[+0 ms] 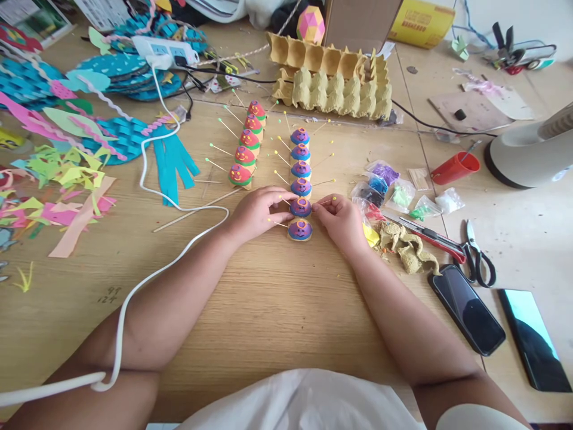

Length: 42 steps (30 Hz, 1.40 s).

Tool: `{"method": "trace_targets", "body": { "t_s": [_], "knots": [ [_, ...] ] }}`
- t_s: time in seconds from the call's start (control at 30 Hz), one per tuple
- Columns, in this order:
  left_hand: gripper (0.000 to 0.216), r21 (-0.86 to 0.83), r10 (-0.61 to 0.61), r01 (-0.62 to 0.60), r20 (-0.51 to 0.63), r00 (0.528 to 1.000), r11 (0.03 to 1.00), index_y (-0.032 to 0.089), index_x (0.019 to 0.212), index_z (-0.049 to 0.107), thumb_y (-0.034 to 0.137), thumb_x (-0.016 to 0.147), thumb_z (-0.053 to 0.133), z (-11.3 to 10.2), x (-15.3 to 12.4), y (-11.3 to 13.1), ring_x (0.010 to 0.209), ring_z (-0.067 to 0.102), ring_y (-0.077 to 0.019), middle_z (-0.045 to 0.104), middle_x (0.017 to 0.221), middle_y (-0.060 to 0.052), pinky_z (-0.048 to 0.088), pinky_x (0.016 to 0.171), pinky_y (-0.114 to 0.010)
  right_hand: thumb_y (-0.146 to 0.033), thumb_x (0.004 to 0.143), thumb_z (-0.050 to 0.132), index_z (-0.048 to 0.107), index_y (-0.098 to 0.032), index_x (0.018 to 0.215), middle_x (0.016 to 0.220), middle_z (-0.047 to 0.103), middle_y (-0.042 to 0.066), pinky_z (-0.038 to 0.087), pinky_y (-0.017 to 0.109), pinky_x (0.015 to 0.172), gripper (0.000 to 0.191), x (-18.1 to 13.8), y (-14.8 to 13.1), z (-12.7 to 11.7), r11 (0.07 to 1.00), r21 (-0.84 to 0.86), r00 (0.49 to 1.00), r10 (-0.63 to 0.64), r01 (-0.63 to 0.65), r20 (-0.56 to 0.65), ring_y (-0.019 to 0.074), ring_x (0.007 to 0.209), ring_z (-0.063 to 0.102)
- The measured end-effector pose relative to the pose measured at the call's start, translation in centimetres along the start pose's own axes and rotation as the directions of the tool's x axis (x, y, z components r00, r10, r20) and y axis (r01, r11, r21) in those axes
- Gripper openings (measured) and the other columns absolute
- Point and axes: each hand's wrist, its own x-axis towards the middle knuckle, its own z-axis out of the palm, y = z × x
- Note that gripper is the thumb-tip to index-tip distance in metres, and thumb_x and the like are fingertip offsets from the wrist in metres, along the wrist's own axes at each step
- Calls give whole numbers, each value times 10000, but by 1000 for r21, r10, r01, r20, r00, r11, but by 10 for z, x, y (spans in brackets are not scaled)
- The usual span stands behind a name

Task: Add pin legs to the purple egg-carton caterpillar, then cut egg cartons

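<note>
Hands sit either side of the purple-and-blue row (301, 187), at the bump second from the front. On my feed the right hand (340, 220) has a yellow-tipped stick (333, 198) pinched at that bump's right side, while the left hand (258, 212) has thumb and finger closed on its left edge. Pretty sure that's bracing, so pushing the stick doesn't shove the whole row. Can't tell how deep it sits; fingertips block my view.

Red-and-green row (244, 155) stands beyond the left hand, probably parked there to stay off the work spot. Bagged clay (401, 194) is near the right hand, handy I'd guess, with a red cutter (430, 239) and scissors (478, 257) farther out.

Surface is a wood table (259, 304), pretty cluttered: paper scraps (58, 185) left, egg cartons (342, 92) at the back, cardboard box (360, 24) behind.
</note>
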Motion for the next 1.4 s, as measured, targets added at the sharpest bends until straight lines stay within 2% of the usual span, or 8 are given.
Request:
{"method": "trace_targets", "body": {
  "t_s": [0.17,0.43,0.9,1.27,1.4],
  "knots": [
    [376,-1,7,-7,-3,1000,1000,224,1213,733,361,863,748,0,0,0,777,612,-153,736,1142,-77,514,732,-307,-414,795,696,652,-202,759,620,625,-15,327,231,482,219,0,-2,0,1000,-1,1000,17,-17,-8,98,520,459],
    [372,-14,15,-15,2,1000,1000,222,1213,731,361,868,747,-1,0,1,792,624,-155,736,1142,-77,514,730,-300,-410,815,686,646,-198,745,562,562,-36,312,238,478,227,-1,-3,1,1000,12,1000,27,-27,9,91,497,417],
    [373,4,36,-36,0,999,999,221,1214,735,353,865,754,0,0,0,774,598,-151,734,1072,-59,495,725,-289,-404,854,645,651,-205,772,622,606,-16,369,260,542,215,2,9,5,994,-87,997,-71,69,-27,124,562,501],
    [372,15,16,-16,-6,1000,1000,221,1206,740,358,861,759,0,0,1,775,601,-148,738,1093,-65,502,734,-287,-354,859,657,660,-202,767,622,624,-17,376,265,547,178,-1,7,7,984,-158,992,-99,86,-77,129,568,528],
    [372,3,13,-13,-7,1000,1000,220,1209,738,352,863,760,0,0,2,772,596,-143,739,1094,-62,499,734,-283,-374,851,664,665,-196,771,630,637,-12,391,258,550,195,-1,7,5,990,-119,995,-77,69,-64,127,574,541]
  ]
}}
